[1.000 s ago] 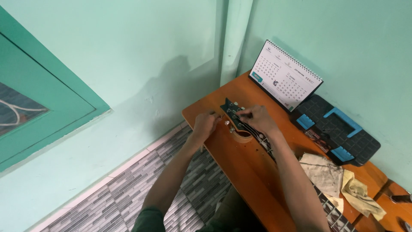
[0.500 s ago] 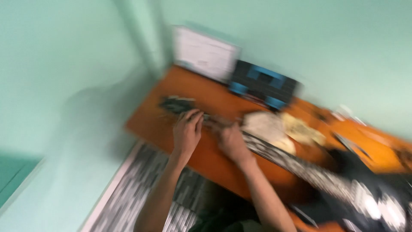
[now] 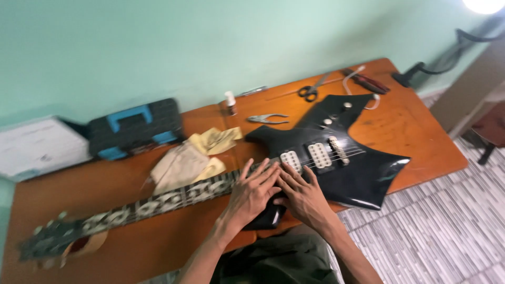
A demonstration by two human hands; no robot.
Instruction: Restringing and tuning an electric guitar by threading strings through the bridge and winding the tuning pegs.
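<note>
A black, angular electric guitar (image 3: 351, 158) lies flat on an orange wooden table (image 3: 410, 126), its inlaid neck (image 3: 158, 202) running left to the headstock (image 3: 47, 242). My left hand (image 3: 252, 192) rests flat, fingers spread, where the neck meets the body. Beside it, my right hand (image 3: 300, 194) lies with fingers spread on the body's lower edge, fingertips near the white neck pickup (image 3: 291, 160). Neither hand holds anything.
Yellowish cloths (image 3: 192, 158) lie behind the neck. A black-and-blue tool case (image 3: 134, 129) and a white calendar (image 3: 39, 147) stand at the back left. Pliers (image 3: 267, 119), a small bottle (image 3: 230, 102), scissors (image 3: 311, 90) and a red-handled tool (image 3: 366, 81) sit farther back. Tiled floor lies to the right.
The view has swung from the headstock end to the guitar body. Both hands have slid along the neck from the headstock to the body joint.
</note>
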